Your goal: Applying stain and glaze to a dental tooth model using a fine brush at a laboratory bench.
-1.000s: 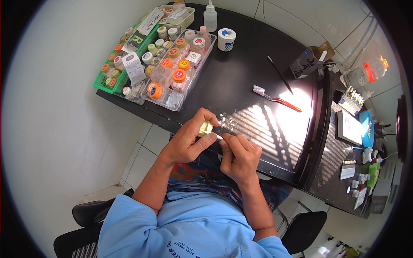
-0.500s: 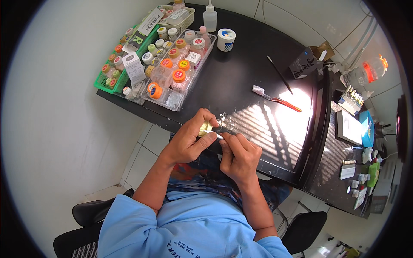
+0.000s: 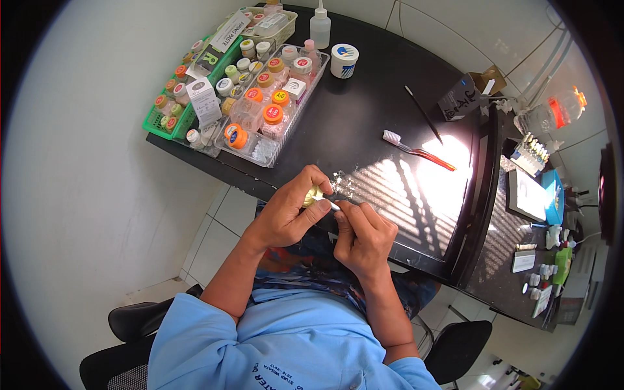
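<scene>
My left hand (image 3: 284, 211) is closed around a small pale yellow piece (image 3: 311, 196), mostly hidden by its fingers and thumb; it may be a dental cast. In my right hand (image 3: 365, 235) a slim white tool (image 3: 335, 206) is pinched between thumb and fingers. Its end reaches the yellow piece near my left thumb, and the tip itself cannot be made out. Both hands are held together at the near edge of the black table (image 3: 351, 123). Small light crumbs (image 3: 340, 184) lie on the tabletop just beyond my fingers.
A clear tray (image 3: 276, 151) of jars and a green basket (image 3: 151, 125) fill the far left. Behind stand a squeeze bottle (image 3: 320, 29) and a white tub (image 3: 344, 62). A toothbrush (image 3: 419, 151) and a thin dark brush (image 3: 424, 115) lie to the right, near a box (image 3: 459, 97).
</scene>
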The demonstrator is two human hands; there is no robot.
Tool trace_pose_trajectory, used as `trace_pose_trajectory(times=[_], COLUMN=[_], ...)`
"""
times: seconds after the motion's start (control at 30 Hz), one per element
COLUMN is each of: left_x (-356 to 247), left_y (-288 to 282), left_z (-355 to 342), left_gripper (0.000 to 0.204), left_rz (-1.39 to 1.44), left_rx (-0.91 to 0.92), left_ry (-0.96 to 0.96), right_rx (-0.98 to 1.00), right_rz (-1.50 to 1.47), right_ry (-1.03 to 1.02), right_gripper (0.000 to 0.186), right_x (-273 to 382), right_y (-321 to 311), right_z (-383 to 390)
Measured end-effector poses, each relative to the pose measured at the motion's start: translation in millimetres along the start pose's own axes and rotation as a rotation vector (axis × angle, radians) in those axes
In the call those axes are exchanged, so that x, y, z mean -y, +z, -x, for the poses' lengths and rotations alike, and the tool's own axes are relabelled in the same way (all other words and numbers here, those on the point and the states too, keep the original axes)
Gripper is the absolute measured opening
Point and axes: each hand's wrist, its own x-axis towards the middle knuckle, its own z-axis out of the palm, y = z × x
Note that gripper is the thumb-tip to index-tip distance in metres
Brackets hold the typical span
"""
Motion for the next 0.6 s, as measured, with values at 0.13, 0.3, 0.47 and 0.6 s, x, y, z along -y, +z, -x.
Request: trace_pose_trajectory(times=[0.13,0.3,0.47,0.6], left_x=[-3.7,-1.8,-2.2,-0.8], left_y=[-0.8,-1.7,0.4,0.5], left_z=[-0.1,1.1,0.1,0.2], left_gripper=[0.023,0.023,0.022,0.022], left_rz=[-0.003,0.021,0.016,0.024], left_rx=[-0.005,0.022,-0.002,0.007], left_ry=[0.015,-0.031,0.013,-0.002], right_rx=[0.008,0.0,0.013,0.009], right_rz=[-0.005,-0.004,-0.006,-0.008], right_ry=[-0.006,0.005,-0.005,0.009], right_gripper=[0.016,0.015,0.015,0.015], right_x=[0.6,1.4,2.1,0.5], right_y=[-1.0,-1.1,-2.8,-2.5], right_z=[-0.8,-1.1,-2.1,-1.1])
